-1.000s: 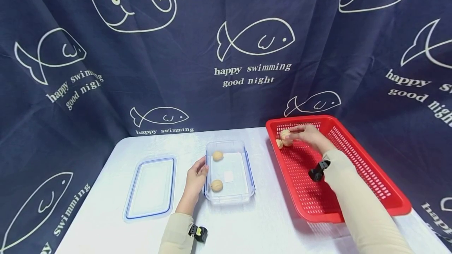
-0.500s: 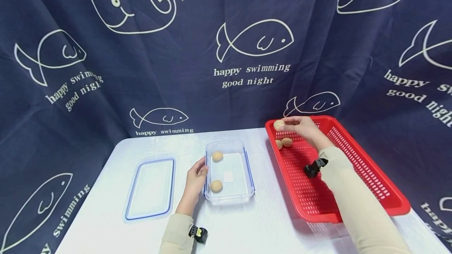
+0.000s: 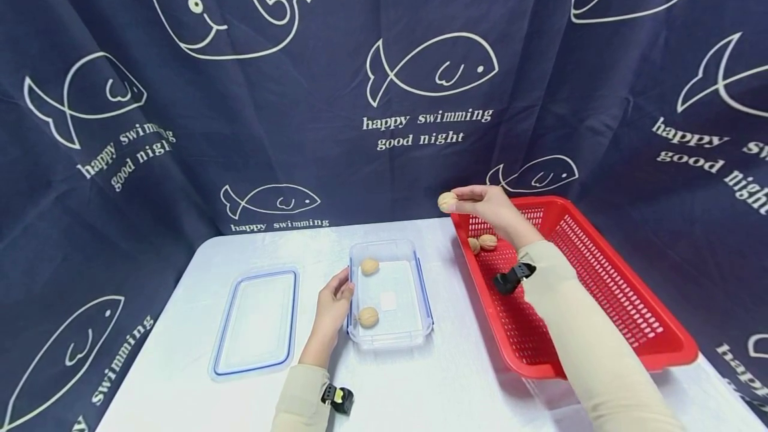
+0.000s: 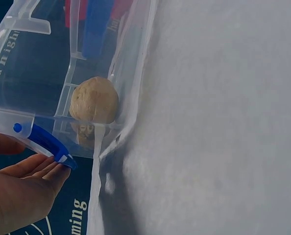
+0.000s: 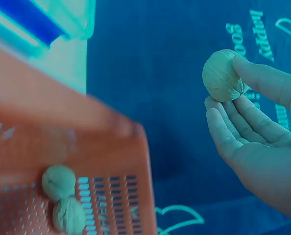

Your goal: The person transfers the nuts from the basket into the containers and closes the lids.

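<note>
My right hand (image 3: 489, 209) pinches a walnut (image 3: 447, 202) between thumb and fingertips, raised over the far left corner of the red basket (image 3: 540, 372). Two more walnuts (image 5: 67, 215) lie together in that basket's corner. At the middle of the table stands a clear plastic food container (image 3: 390, 339) with blue side clips and no lid on it. Inside, along its left wall, are a walnut (image 3: 369, 266) at the far end and another walnut (image 3: 368, 317) at the near end. My left hand (image 3: 333, 302) holds the container's left side, fingertips by a blue clip (image 4: 50, 144).
The container's clear lid (image 3: 255, 322) with a blue seal lies flat on the white tablecloth (image 3: 444, 385), left of the left hand. A dark blue curtain (image 3: 336, 145) with white fish drawings hangs right behind the table.
My right hand has lifted one walnut out of the basket's far corner and carried it up and left, past the rim. The left hand and the container have stayed in place.
</note>
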`<state>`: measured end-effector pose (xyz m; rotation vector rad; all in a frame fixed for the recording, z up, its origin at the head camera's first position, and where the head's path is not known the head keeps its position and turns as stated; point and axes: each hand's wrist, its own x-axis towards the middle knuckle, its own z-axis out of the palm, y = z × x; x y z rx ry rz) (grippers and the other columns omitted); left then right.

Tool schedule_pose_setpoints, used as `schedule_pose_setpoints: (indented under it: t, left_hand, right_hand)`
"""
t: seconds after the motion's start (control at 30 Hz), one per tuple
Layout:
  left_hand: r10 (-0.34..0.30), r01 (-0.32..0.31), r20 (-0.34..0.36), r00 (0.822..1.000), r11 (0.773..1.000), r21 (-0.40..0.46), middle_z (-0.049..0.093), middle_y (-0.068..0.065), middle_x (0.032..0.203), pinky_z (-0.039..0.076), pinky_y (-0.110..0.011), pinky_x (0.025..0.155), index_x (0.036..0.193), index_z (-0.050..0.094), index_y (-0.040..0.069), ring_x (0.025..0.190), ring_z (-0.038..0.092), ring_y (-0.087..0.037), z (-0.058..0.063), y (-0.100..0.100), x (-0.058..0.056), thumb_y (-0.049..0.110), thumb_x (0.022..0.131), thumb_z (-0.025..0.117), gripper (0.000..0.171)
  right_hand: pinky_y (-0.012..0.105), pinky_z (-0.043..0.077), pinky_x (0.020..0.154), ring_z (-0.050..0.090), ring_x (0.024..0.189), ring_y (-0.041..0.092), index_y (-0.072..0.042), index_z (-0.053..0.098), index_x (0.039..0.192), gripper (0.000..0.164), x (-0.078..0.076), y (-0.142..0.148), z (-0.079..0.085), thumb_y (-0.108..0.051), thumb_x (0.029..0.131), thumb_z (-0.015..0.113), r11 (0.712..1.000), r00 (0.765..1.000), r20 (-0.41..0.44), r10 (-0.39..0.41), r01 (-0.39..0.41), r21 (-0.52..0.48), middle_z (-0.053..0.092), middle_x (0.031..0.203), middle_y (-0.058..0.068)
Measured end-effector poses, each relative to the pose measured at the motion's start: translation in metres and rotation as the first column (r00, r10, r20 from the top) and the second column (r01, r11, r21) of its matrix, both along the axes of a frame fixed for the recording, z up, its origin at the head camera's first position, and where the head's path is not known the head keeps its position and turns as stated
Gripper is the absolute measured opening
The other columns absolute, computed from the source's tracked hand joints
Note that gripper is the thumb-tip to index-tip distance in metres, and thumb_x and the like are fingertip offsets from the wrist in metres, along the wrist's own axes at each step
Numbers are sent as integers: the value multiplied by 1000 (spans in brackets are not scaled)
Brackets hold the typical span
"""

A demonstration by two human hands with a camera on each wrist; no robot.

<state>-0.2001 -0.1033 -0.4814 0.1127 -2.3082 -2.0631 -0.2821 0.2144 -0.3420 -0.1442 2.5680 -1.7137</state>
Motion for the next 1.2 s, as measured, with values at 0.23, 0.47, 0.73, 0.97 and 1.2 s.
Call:
schedule_pose_setpoints:
  t: [0.23,0.47,0.73,0.97,1.2]
  left_hand:
    - [6,-6,-2,1000,1000,-3,46,-26,140,38,-43,110,139,44,-5,129,46,-38,-2,-1,-1,6,99,50,42]
    - [3,-3,10,1000,1000,2,46,-26,140,38,-43,111,140,43,-3,130,46,-37,-2,-2,0,7,99,50,43]
    - [-4,4,-5,1000,1000,6,45,-27,141,38,-44,111,141,41,-5,130,45,-38,-1,-1,-1,7,100,49,44]
    - [2,-2,7,1000,1000,0,46,-26,140,38,-42,111,140,43,-4,129,46,-37,-1,-1,-1,5,99,50,43]
    - [8,-8,6,1000,1000,2,47,-26,139,39,-42,110,139,44,-4,129,47,-37,-2,-1,-2,5,98,50,42]
  right_hand:
    - [31,48,99,63,95,7,0,60,127,48,-5,-25,2,-17,84,75,998,999,-18,42,-43,-43,64,122,18]
    - [38,45,105,63,97,14,1,61,124,47,-4,-51,2,-14,82,77,993,998,-6,67,-68,-99,65,119,17]
    - [38,47,103,65,89,11,5,62,122,45,-5,-77,-2,-6,81,76,986,994,-15,105,-106,-131,66,116,22]
    - [38,49,101,64,92,14,6,62,121,43,-3,-96,-13,-5,82,74,981,990,16,138,-135,-143,67,114,19]
    - [37,50,99,64,96,19,2,64,119,40,-4,-114,-31,-9,82,75,982,987,55,154,-146,-123,69,110,14]
